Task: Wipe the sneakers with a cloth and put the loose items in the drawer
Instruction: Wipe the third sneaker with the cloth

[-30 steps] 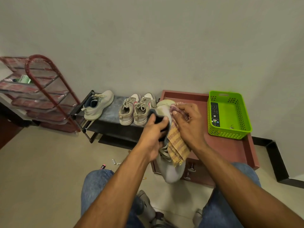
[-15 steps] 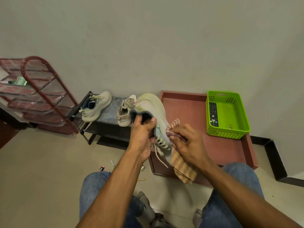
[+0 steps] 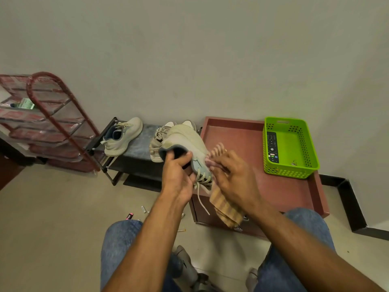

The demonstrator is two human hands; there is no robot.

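The reddish-brown cabinet top (image 3: 280, 186) lay open across its middle and front edge; only the lime-green perforated plastic basket (image 3: 309, 152) blocked its back right corner. On the low dark shoe rack (image 3: 136, 150), a gap stayed free between 1 pale sneaker (image 3: 123, 138) at its left edge and the beige pair (image 3: 156, 142) at its right.

Both forearms (image 3: 147, 239) are bare, with no sleeves, watch or rings showing. The legs wear faded blue denim jeans (image 3: 120, 245), mottled in texture.
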